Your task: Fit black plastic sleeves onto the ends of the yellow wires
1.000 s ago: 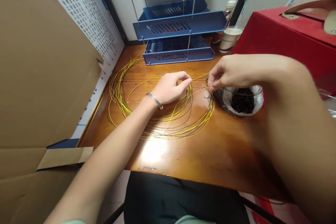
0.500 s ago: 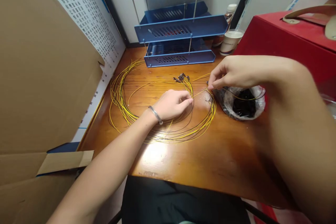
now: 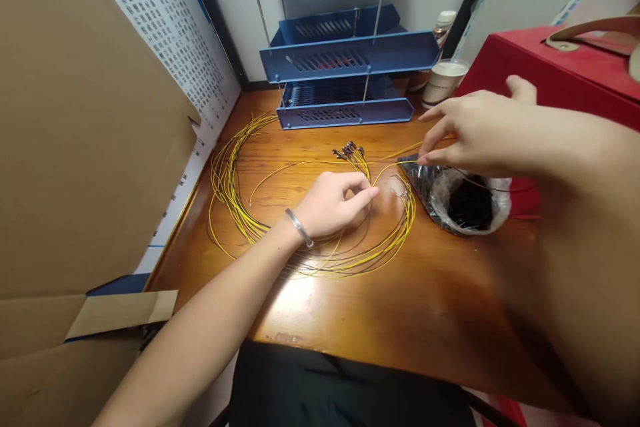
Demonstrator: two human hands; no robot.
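My left hand [image 3: 337, 203], with a bracelet on its wrist, is closed in a pinch on a thin yellow wire [image 3: 383, 172] above the table. That wire arcs right to my right hand [image 3: 465, 130], whose lower fingertips meet on it while the other fingers are spread. A thin strand trails on past the right hand. Under and around my left hand lies a loose coil of yellow and black wires [image 3: 233, 193]. Their bundled ends carry small dark connectors [image 3: 350, 149], just beyond my left hand.
Below my right hand stands a clear plastic bag [image 3: 437, 203] of small black pieces. Behind are a blue tiered rack [image 3: 345, 113], a paper cup [image 3: 443, 83] and a bottle. A red box [image 3: 495, 70] stands right; cardboard [image 3: 100, 147] rises left.
My right hand has moved right and its upper fingers have spread. The wire between my hands has gone from taut to a slack arc. My left hand stays pinched.
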